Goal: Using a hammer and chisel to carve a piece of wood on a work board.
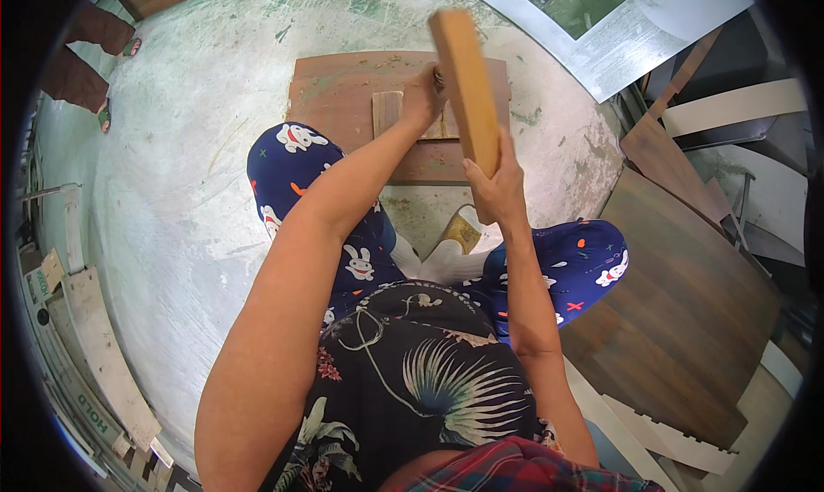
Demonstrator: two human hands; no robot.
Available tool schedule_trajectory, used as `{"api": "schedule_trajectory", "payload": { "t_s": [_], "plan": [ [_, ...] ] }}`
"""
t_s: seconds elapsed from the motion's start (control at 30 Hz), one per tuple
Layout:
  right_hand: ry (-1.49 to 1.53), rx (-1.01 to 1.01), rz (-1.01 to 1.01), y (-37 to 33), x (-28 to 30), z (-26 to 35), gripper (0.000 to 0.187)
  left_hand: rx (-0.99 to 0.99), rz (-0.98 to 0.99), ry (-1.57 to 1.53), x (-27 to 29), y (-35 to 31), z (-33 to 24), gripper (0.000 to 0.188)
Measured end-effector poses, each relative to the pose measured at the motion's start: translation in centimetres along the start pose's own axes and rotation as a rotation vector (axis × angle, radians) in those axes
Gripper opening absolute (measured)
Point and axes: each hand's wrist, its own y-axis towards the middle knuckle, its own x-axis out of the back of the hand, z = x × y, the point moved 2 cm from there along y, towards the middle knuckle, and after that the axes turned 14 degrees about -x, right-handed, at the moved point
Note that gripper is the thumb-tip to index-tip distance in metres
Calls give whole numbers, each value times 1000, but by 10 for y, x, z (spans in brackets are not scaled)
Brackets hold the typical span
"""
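My right hand (502, 183) is wrapped round the lower part of a long wooden block (466, 80), which stands raised and tilted in front of me. Beyond it, my left hand (422, 96) is closed over a small wooden piece (387, 113). A small dark end shows at its fingers, but the block hides part of them and I cannot make out what they hold. That small piece lies on a flat brown board (330, 106) on the floor, which has shavings scattered over it.
My bent knees (296, 162) frame the board. Brown panels (678, 303) and offcuts crowd the right side. A pale angled frame (652, 42) lies at the far right. Strips of wood (107, 363) line the left. Another person's legs (81, 63) stand far left.
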Motion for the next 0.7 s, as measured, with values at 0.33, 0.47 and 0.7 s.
{"api": "schedule_trajectory", "payload": {
  "t_s": [0.33,0.47,0.7],
  "plan": [
    [182,76,-89,1,20,-20,67,105,173,31,17,2,-38,38],
    [135,84,-87,-4,20,-18,68,65,206,28,13,-21,-27,37],
    [106,198,-139,-14,13,-12,71,-59,224,36,7,-25,-24,36]
  ]
}}
